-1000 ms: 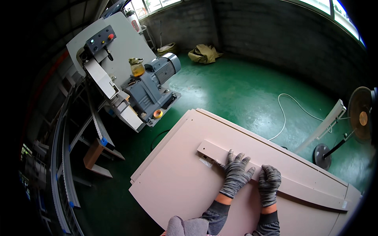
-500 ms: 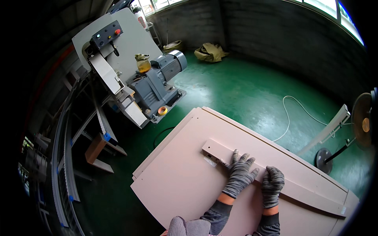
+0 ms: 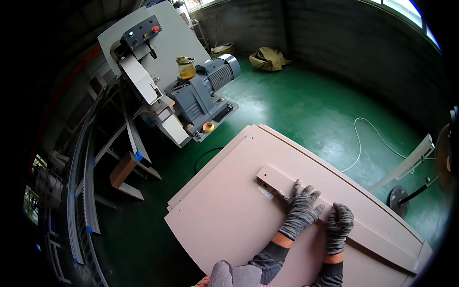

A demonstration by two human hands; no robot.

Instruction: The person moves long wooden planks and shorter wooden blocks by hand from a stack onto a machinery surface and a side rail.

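Observation:
A long pale pink board strip (image 3: 277,178) lies across a larger panel (image 3: 224,191) of the same colour, with a hole near its far end. My left hand (image 3: 301,211), in a grey striped knit glove, rests on the strip with its fingers spread. Just right of it, my right hand (image 3: 339,228), gloved alike, is closed against the strip's near edge. What its curled fingers hold, if anything, is hidden. A small white label (image 3: 266,192) shows beside the strip's far end.
Beyond the panel stands a grey machine with a motor (image 3: 221,74), a control box (image 3: 141,34) and a tape roll (image 3: 208,127). A roller conveyor (image 3: 86,191) runs along the left. A stand fan (image 3: 398,201) and a white cable (image 3: 359,138) are at right.
The whole view has shifted, so the machine and panel appear a little farther right. Both hands keep nearly the same place on the strip.

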